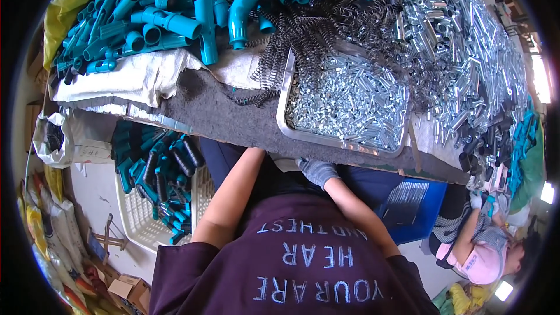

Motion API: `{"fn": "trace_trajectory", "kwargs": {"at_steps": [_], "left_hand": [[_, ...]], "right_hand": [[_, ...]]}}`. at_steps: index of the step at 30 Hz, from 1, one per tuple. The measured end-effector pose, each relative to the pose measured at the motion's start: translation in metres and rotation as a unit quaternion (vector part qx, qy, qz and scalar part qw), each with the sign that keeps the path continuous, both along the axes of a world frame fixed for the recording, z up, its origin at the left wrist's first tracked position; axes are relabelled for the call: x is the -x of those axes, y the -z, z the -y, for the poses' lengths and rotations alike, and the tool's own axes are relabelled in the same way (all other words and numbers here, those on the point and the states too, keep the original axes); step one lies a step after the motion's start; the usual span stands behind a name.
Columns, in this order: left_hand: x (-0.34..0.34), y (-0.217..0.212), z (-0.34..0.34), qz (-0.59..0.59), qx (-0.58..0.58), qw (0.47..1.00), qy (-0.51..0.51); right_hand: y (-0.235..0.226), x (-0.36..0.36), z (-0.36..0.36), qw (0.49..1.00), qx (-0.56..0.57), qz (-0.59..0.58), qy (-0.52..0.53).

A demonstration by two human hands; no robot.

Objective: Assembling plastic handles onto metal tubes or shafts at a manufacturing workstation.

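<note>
My right hand (318, 172), in a grey knit glove, is down at my lap just below the table's front edge. Its fingertips point away under the edge, and whether they hold anything does not show. Beside them lies a pale, partly covered surface (286, 165) that I cannot make out. My left forearm reaches under the table edge, which hides the left hand. Above the hands, on the table, stands a metal tray (282, 114) heaped with small silvery metal parts (350, 102). Dark coil springs (297, 44) spill over its far left side.
Teal plastic tubular housings (169, 23) pile up at the far left. Metal tubes and rods (455, 52) cover the right. Below are a white crate (140, 221) of teal and black tool bodies (163, 175) and a blue bin (429, 216). A person in pink (481, 262) works at right.
</note>
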State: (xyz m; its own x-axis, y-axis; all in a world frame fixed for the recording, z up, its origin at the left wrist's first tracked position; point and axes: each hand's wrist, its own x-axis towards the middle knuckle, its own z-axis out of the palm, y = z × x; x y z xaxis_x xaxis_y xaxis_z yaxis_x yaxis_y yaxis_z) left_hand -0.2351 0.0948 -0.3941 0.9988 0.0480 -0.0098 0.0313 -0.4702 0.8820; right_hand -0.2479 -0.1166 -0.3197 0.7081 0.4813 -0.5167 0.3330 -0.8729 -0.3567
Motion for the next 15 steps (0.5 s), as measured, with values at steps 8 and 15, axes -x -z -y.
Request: {"fn": "trace_trajectory", "kwargs": {"at_steps": [8, 15], "left_hand": [[-0.005, -0.003, 0.005, 0.015, 0.022, 0.998, -0.051], [-0.004, -0.083, -0.006, -0.182, -0.09, 0.964, 0.174]], "right_hand": [[0.075, 0.001, -0.011, 0.993, 0.025, 0.089, -0.073], [-0.004, -0.022, 0.013, 0.989, -0.129, -0.071, -0.005]]}}
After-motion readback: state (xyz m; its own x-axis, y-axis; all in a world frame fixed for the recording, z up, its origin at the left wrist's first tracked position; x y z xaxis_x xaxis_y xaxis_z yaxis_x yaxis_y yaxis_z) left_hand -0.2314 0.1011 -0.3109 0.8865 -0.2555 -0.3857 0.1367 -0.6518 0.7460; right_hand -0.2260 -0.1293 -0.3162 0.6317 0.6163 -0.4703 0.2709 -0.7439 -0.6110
